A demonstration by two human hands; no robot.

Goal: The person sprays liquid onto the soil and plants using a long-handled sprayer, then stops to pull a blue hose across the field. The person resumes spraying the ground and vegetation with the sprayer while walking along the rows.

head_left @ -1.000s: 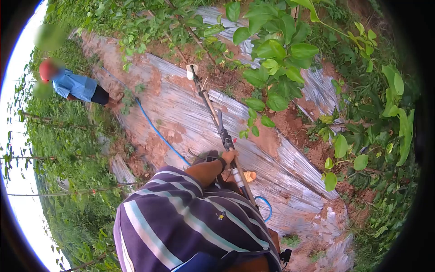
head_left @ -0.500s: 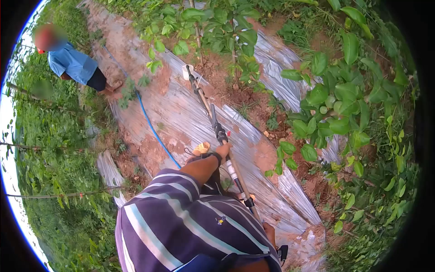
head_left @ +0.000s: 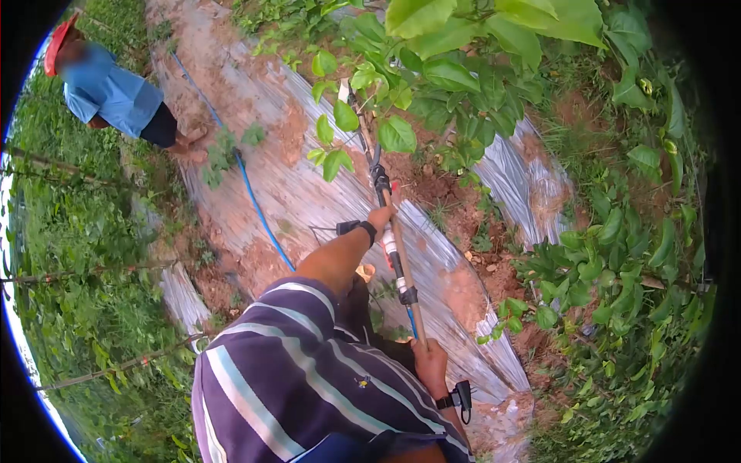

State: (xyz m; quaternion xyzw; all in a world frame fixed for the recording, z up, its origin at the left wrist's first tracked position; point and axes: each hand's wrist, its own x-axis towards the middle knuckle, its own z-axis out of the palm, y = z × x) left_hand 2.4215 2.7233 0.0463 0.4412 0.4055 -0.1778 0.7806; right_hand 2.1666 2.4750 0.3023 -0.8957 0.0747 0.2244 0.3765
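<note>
A long wooden pole (head_left: 399,248) runs diagonally away from me, with a thin dark tube, fittings and black bindings fixed along it. My left hand (head_left: 380,218) is closed around its middle, just below a black joint (head_left: 380,179) with a small red part beside it. Closer to my body, my right hand (head_left: 431,363) grips the lower end. A blue hose (head_left: 411,320) runs along the pole into this hand. The far tip carries a white piece (head_left: 343,91), partly behind leaves. Black straps with small devices circle both wrists.
Leafy plants (head_left: 463,73) hang over the pole's far end, and more foliage fills the right. Silvery plastic sheeting (head_left: 455,339) covers the soil. Another blue hose stretch (head_left: 258,208) lies on the ground. A person in a blue shirt (head_left: 123,96) stands at upper left, near wires.
Both hands and the pole have moved forward, away from my body. My right hand has come into fuller view. Leaves now cover part of the pole's far end.
</note>
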